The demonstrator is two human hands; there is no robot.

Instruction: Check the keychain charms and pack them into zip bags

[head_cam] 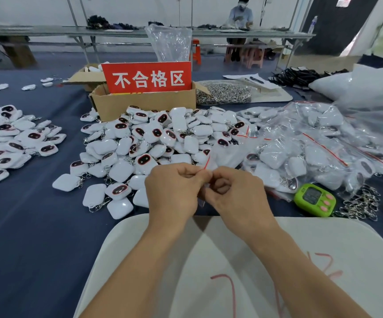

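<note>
Clear red-striped plastic zip bag [222,154] hangs over the pile of white square keychain charms [140,143], its mouth pinched by fingertips of my left hand [172,191] and right hand [234,193], so I'd peel the lips apart evenly before loading.

White, rounded-square keychain charms [153,143] lie heaped at the centre of the frame. Some lie face up, showing a dark oval panel ringed in red, and others show a plain white back; small silver clasps trail from them. A second, flatter heap [13,143] spreads along the left edge. At the right, packed zip bags [312,143], clear with red seal strips, pile up. Just below centre, one clear zip bag [211,157] is pinched between the left hand [174,191] and the right hand [234,193].
</note>
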